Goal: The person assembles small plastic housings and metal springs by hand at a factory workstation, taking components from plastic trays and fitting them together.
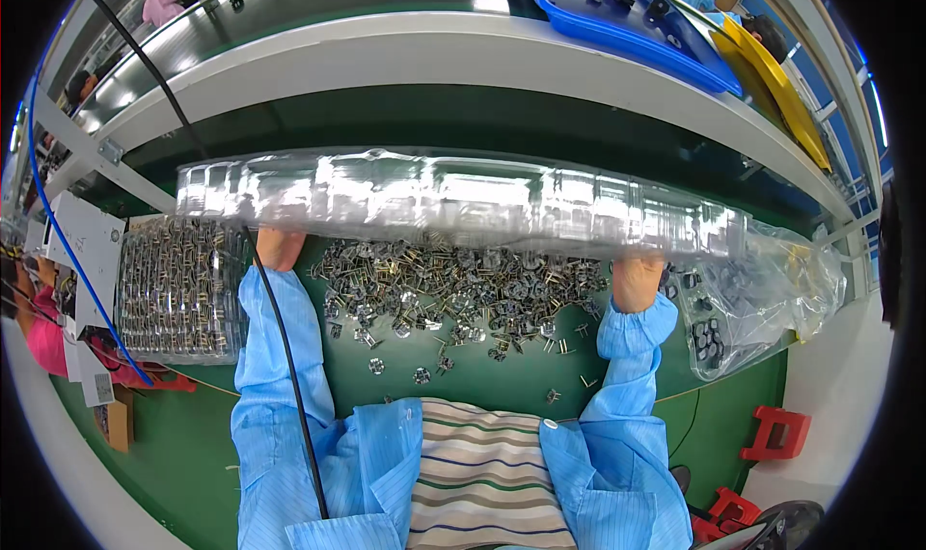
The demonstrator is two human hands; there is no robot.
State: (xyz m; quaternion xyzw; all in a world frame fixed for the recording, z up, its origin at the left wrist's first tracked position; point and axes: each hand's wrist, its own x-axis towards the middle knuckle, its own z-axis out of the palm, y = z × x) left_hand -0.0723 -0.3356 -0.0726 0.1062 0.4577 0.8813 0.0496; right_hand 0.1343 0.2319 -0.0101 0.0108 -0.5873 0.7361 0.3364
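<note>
A long, clear plastic tray (463,195), maybe several nested together, spans the workbench in front of me, seen nearly edge-on and raised over the parts. My left hand (280,248) grips it near its left end, and my right hand (638,282) near its right end. Both sets of fingers are hidden behind the plastic; just the wrists and hand backs show. Below lies a loose heap of small metal parts with prongs (463,294), a few scattered toward me on the green bench top (386,396).
Left of my arm sits a filled clear tray (178,289) with rows of such parts. To the right, a plastic bag (781,280) lies over a tray with dark round parts. A black cable (280,328) hangs across the left. A blue bin (617,29) stands on the shelf; red stools (775,434) stand on the floor.
</note>
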